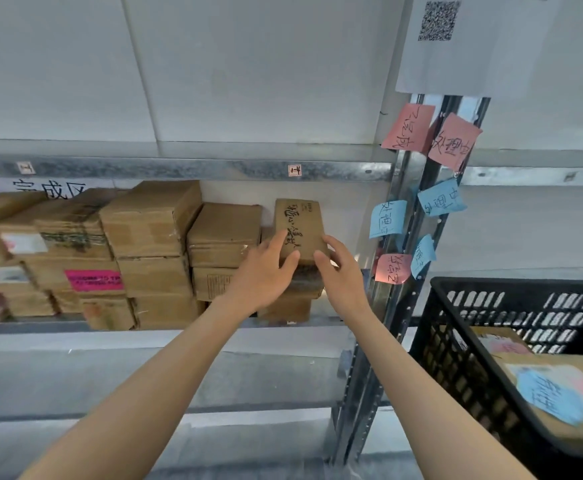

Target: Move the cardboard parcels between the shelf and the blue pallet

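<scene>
A small cardboard parcel (300, 223) with black handwriting on top sits on a short stack at the right end of the metal shelf (165, 336). My left hand (266, 268) lies over its near left edge, fingers on the top face. My right hand (338, 268) holds its near right corner, thumb on top. Several more cardboard parcels (151, 220) are stacked in rows along the shelf to the left. The blue pallet is not in view.
A steel upright (401, 237) with pink and blue paper notes stands right of the parcel. A black plastic crate (456, 358) at lower right holds more parcels with blue and pink labels. A sheet with a QR code (439, 20) hangs above.
</scene>
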